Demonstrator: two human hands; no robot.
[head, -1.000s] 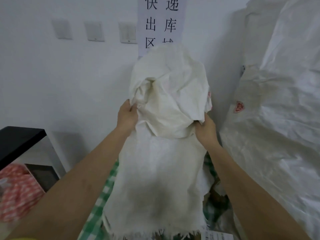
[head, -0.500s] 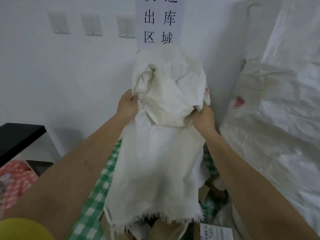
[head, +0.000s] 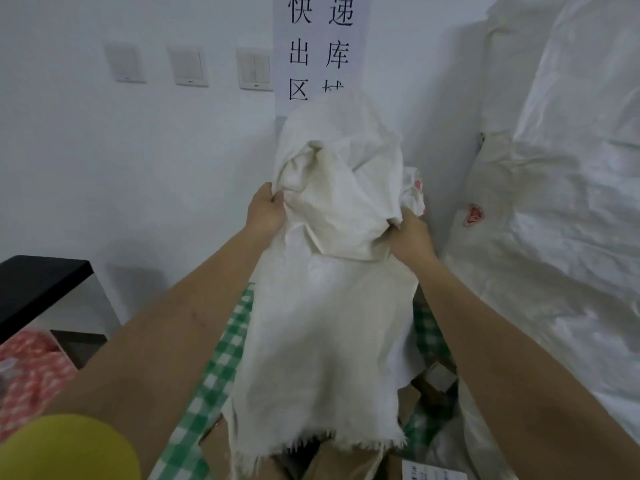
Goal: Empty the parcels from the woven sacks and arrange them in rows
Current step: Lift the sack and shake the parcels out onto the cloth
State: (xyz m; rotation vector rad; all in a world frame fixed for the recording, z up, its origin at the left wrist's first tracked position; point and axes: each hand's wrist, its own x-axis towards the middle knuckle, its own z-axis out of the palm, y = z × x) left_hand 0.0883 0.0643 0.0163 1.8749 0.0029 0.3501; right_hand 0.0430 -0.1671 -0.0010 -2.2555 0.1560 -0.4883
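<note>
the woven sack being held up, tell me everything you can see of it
The woven sack is off-white, crumpled woven fabric that looks limp. It is held upside down: its closed end is bunched at the top in front of the wall sign, and its frayed open mouth hangs at the bottom over brown parcels on a green checked cloth. The left hand and right hand each keep a grip on its upper sides.

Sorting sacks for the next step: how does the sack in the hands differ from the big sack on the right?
The held sack hangs limp, upside down, frayed open end at the bottom, gripped by the left hand and right hand. The big sack stands bulging and untouched. The held sack looks matte cream; the big sack is glossier and whiter, with a red mark. Both are pale woven sacks.
</note>
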